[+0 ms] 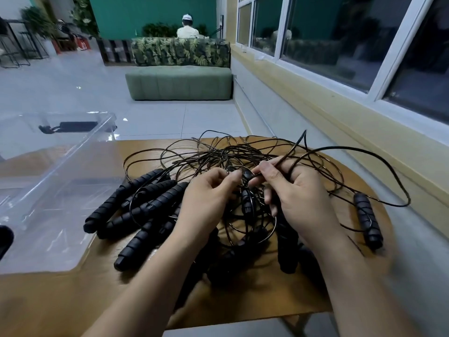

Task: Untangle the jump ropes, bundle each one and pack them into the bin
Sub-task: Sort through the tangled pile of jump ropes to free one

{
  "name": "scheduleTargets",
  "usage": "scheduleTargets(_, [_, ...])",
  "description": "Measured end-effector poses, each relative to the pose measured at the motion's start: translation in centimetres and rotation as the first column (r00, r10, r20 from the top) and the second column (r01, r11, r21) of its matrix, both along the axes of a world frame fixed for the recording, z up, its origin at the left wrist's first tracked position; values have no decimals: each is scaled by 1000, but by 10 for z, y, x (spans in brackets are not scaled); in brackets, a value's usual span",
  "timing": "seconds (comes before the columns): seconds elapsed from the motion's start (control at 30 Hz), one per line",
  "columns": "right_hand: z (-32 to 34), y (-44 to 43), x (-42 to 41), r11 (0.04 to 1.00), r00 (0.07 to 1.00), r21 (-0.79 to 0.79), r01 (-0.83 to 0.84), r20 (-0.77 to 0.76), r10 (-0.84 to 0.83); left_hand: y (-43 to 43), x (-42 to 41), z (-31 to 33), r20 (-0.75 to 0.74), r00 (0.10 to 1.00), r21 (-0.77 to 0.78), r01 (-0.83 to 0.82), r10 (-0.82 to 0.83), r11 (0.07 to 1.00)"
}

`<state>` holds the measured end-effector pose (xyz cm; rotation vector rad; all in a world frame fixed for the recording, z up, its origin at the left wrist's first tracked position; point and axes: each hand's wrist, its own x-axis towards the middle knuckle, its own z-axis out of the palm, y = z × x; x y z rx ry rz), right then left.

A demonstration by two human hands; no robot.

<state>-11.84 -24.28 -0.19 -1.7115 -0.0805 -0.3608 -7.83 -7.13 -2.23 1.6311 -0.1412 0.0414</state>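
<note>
A tangle of thin black jump-rope cords (233, 152) lies on the wooden table (73, 300). Several black ribbed handles (136, 205) fan out at its left; one handle (368, 220) lies apart at the right. My left hand (206, 198) pinches cord at the knot in the middle of the pile. My right hand (296, 190) faces it, fingers closed on a cord that rises up and back past its knuckles. One handle (246, 200) hangs between my hands. The clear plastic bin (60, 166) stands at the left, with one black bundled rope (73, 126) at its far end.
A wall with a window sill (315, 113) runs along the right, close to the table edge. A cord loop (398, 190) hangs over the table's right edge. A green bench (179, 81) and a seated person (187, 27) are far behind on the tiled floor.
</note>
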Motion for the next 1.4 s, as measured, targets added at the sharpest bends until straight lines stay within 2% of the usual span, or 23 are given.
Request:
scheduleTargets(0.07, [-2,-4,1,1000,1000,18,19,1,-19,6,0,0,-28,999,-69,21,-23,997])
scheduleTargets(0.13, [-4,-7,3,997,999,52,52,-7,-52,13,-1,5,5,997,-104,76,-76,992])
scheduleTargets(0.27, [-3,-7,5,993,996,74,94,1,-94,20,-7,11,229,958,46,164,-170,985])
scheduleTargets(0.33, [-2,-4,5,996,998,60,67,-5,-67,17,-12,14,246,941,64,222,-231,973])
scheduleTargets(0.4, [-1,-1,4,997,999,71,30,-39,-28,14,-15,16,224,940,6,264,-258,965])
scheduleTargets(0.5, [-1,2,3,993,992,109,-47,-112,59,14,-12,17,241,941,8,242,-237,970])
scheduleTargets(0.63, [-3,5,4,994,989,53,-97,-108,102,17,-4,14,429,888,242,63,-165,968])
scheduleTargets(0.67, [-3,5,5,992,989,79,-95,-103,103,16,-4,13,415,899,239,39,-138,970])
scheduleTargets(0.73, [-3,5,6,983,989,149,-107,-90,121,15,-5,14,290,949,168,79,-126,983])
scheduleTargets(0.83, [-5,8,8,985,988,132,-111,-93,124,15,-4,12,111,959,98,251,-261,963])
scheduleTargets(0.93, [-5,11,7,988,987,103,-116,-97,126,19,1,10,58,932,70,353,-357,933])
scheduleTargets(1.03, [-1,11,7,984,988,153,-96,-102,112,21,4,12,11,925,-31,381,-381,924])
scheduleTargets(1.13, [4,11,5,962,982,252,-102,-126,137,17,5,8,45,923,60,380,-382,923])
scheduleTargets(1.2, [4,12,3,966,981,241,-98,-143,135,13,5,3,64,901,131,419,-430,898])
scheduleTargets(1.33, [2,13,5,954,980,295,-52,-170,106,11,7,1,124,891,171,413,-436,894])
scheduleTargets(1.4, [-1,13,8,964,979,262,-32,-185,83,9,7,2,135,872,187,445,-471,876])
